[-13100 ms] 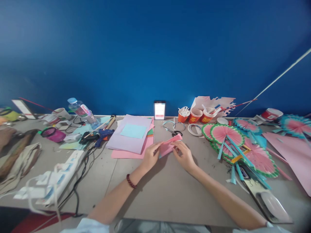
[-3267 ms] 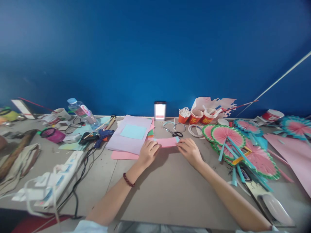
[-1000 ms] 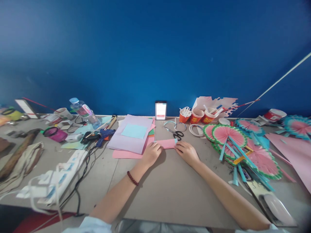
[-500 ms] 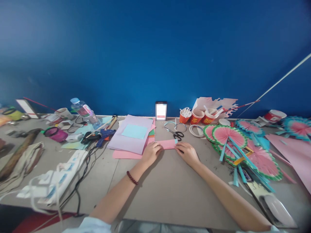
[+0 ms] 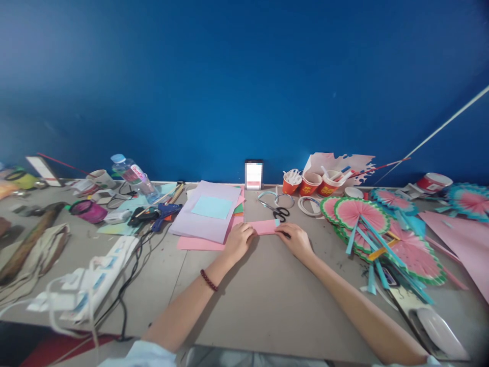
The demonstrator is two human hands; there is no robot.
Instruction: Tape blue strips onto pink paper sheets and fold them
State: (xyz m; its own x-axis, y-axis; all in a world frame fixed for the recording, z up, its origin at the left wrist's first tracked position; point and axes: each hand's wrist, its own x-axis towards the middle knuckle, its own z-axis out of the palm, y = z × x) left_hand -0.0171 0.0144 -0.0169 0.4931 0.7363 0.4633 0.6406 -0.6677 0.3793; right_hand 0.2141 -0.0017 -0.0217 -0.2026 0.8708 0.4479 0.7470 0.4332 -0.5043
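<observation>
A narrow pink paper strip (image 5: 264,227) with a light blue piece at its right end lies flat between my hands. The fingers of my left hand (image 5: 239,241) are closed on its left end. My right hand (image 5: 296,240) pinches its right end at the near corner, by the blue piece. Black-handled scissors (image 5: 280,213) lie just beyond the strip. Left of it, a lilac sheet (image 5: 208,206) bearing a light blue rectangle (image 5: 211,207) rests on pink sheets (image 5: 198,243).
Red paper cups (image 5: 309,184) and a lit phone (image 5: 253,175) stand by the blue wall. Pink and green paper fans (image 5: 361,216) lie right. A glue gun (image 5: 164,214), a tilted bottle (image 5: 135,176) and a white power strip (image 5: 101,278) are left.
Almost nothing differs. The fingers of my right hand have shifted very slightly at the strip's right end; the strip and my left hand hold their places.
</observation>
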